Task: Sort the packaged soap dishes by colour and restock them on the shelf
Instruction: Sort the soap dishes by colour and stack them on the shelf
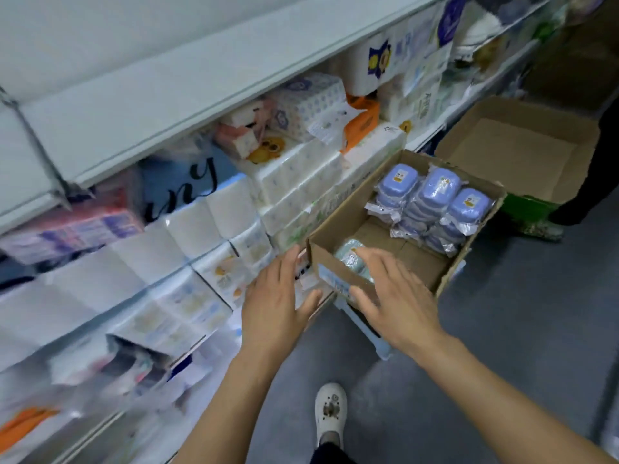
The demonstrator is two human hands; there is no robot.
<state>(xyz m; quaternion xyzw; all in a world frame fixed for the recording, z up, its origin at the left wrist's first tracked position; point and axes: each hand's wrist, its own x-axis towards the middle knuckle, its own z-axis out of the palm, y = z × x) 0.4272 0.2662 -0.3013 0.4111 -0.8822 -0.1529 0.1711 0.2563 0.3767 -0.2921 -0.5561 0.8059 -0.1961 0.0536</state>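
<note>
Two bare hands, left hand (276, 301) and right hand (395, 296), fingers spread and holding nothing, at a cardboard box (338, 236) mid-frame, blue soap dishes (435, 192) stacked at its far end, tissue packs (298, 175) crowding the shelf (140, 105) upper left, empty carton (522, 152) upper right.

Shelf packs (100, 296) blur — green soap dish (350, 254) half hidden (right hand (398, 301)).

Dark script letters "uny" stand on a blue package (187, 182) on the shelf at left, its start hidden. The label (335, 283) on the cardboard box (348, 216) and the yellow stickers (399, 177) on the blue soap dishes (438, 187) are too blurred to read.
</note>
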